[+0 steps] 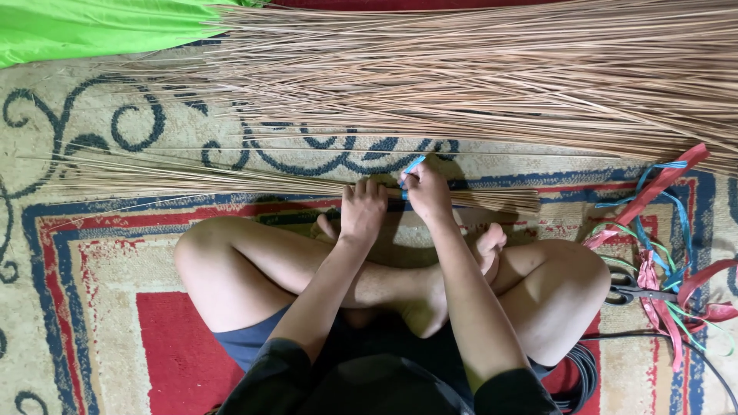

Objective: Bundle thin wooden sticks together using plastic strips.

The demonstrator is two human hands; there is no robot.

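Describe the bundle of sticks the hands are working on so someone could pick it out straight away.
On the patterned rug, just in front of the seated person's crossed legs, lies a thin bundle of sticks running left to right. The left hand and right hand grip it by a blue strip. The big loose pile behind is far wider and untied.

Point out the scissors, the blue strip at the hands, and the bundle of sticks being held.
scissors (642,293), head view, on the pivot near the handles.
blue strip (413,164), head view, on its free end above the right hand.
bundle of sticks (231,180), head view, on its middle, left of the hands.
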